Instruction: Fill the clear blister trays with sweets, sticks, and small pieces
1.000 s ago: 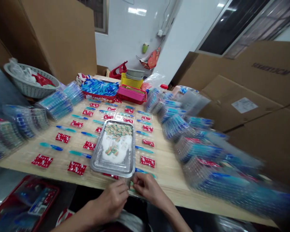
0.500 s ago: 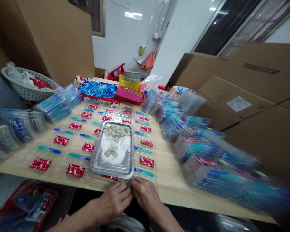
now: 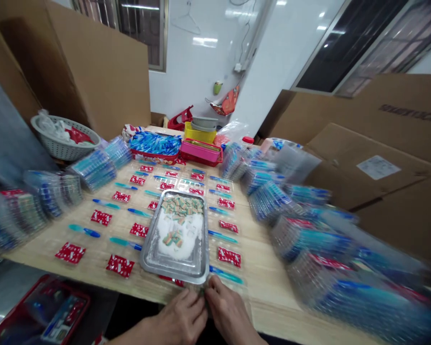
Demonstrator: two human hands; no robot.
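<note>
My left hand (image 3: 185,314) and my right hand (image 3: 226,306) meet at the table's front edge, just below a metal tray (image 3: 151,263). Both have their fingers closed in a pinch, fingertips almost touching; what lies between them is too small and hidden to make out. White powder (image 3: 183,244) covers part of the tray. Small green-and-orange striped pieces (image 3: 182,205) are heaped at its far end, with a few more pieces (image 3: 173,238) on the powder. Beneath and around the tray lie clear plastic packs with blue pens (image 3: 226,274) and red printed packets (image 3: 229,257).
Stacks of filled clear packs line the table's right side (image 3: 348,287) and left side (image 3: 93,165). A red basket of blue pens (image 3: 156,146), a pink box (image 3: 201,151) and a grey basket (image 3: 62,148) stand farther back. Cardboard boxes (image 3: 107,81) rise behind.
The view has tilted and shifted, so the table appears lower and farther right. Both hands stay pinched together at the tray's front edge.
</note>
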